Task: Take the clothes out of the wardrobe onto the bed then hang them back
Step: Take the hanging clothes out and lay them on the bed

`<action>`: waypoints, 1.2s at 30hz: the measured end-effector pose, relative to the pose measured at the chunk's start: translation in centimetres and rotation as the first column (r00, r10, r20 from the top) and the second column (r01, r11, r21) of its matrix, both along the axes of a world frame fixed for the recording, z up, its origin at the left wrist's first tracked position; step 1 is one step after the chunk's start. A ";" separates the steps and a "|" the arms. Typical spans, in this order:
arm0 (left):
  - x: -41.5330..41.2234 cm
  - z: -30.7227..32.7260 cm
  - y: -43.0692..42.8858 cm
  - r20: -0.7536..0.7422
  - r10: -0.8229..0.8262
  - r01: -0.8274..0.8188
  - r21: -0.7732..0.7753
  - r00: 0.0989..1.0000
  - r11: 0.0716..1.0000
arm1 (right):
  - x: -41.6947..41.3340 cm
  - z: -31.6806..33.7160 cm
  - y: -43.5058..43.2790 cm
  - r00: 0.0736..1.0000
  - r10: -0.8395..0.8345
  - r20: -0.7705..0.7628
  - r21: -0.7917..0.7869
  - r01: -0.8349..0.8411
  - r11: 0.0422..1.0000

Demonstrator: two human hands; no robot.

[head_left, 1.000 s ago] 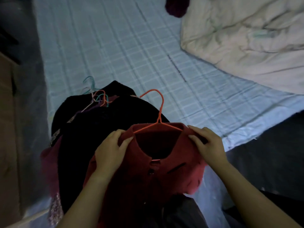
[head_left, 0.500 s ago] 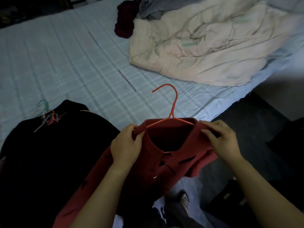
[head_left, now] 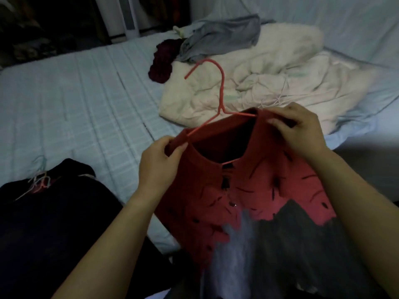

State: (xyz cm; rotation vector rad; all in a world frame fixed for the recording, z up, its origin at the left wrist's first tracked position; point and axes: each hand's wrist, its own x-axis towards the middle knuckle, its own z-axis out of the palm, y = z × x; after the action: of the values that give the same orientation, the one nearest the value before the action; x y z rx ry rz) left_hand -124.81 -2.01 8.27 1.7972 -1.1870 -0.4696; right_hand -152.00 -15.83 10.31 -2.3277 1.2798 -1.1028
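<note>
A red garment with dark dash marks hangs on an orange-red wire hanger, lifted off the bed in front of me. My left hand pinches its left shoulder over the hanger arm. My right hand grips the right shoulder. The hanger hook points up and left. A pile of dark clothes with several coloured hanger hooks lies on the bed at lower left.
A crumpled cream duvet covers the bed's right part, with a grey cloth and a dark maroon cloth at its far end. A dark opening and white post stand behind the bed. Dark floor lies at right.
Both hands have lifted the red garment on its hanger up and to the right, away from the dark pile. My view has swung right and upward, showing more of the duvet.
</note>
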 end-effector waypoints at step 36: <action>-6.5 -0.8 -66.1 0.400 -0.131 0.117 0.060 0.907 0.991 | -8.6 -1.6 -58.7 0.930 -0.293 -0.220 0.101 0.321 0.942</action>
State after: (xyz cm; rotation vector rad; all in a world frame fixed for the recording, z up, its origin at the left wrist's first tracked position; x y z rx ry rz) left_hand -131.34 -68.06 7.44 1.9122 -1.5918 -0.1919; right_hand -160.58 -74.50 8.72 -2.2345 1.7861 -0.8433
